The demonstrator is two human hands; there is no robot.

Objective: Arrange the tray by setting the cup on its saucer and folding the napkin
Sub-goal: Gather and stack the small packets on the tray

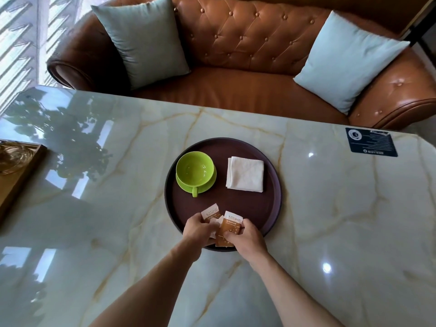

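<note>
1. The green cup (194, 170) sits on its saucer (204, 185) at the tray's (271, 204) left, the folded napkin (245, 174) at the right; both lie well beyond the fingers.
2. The left hand (198, 228) pinches one sachet (210, 213); the right hand (245, 237) grips another packet (230, 227), both at the tray's near edge.
3. A third sachet between the hands is mostly hidden, and the packet print is too small to read.

Beyond my hands I see a lime-green cup (194, 169) and saucer (207, 185), a white napkin (245, 174), a dark-brown tray (266, 208); orange-and-white sachets (230, 224) between them.
</note>
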